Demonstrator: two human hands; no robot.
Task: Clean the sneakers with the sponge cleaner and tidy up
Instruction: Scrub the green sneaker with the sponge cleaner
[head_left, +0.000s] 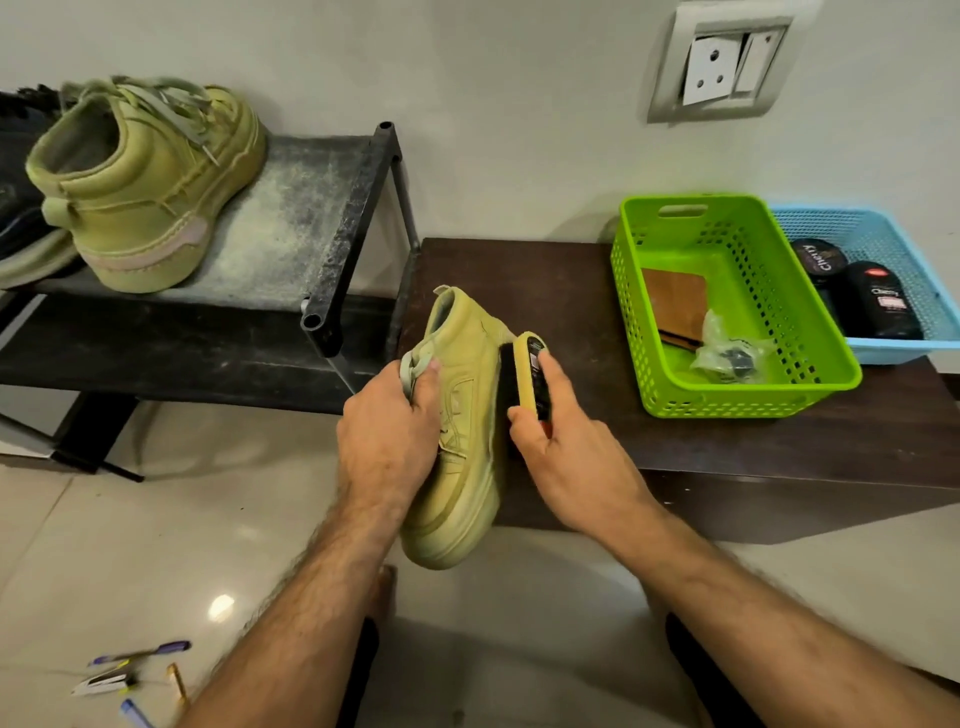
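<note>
My left hand (387, 426) grips an olive-green sneaker (465, 452) by its laced top, holding it toe-down at the front edge of a dark brown low table (545, 280). My right hand (558, 441) holds a yellow sponge cleaner (529, 358) with a black label, pressed against the sneaker's right side. The second olive-green sneaker (145, 182) stands upright on the dusty top shelf of a black shoe rack (343, 218) at the left.
A green plastic basket (675, 384) on the table holds a brown wallet-like item and a small plastic bag. Behind it a blue basket (883, 234) holds black polish containers. Pens lie on the tiled floor (140, 670) at lower left. A wall socket (722, 62) is above.
</note>
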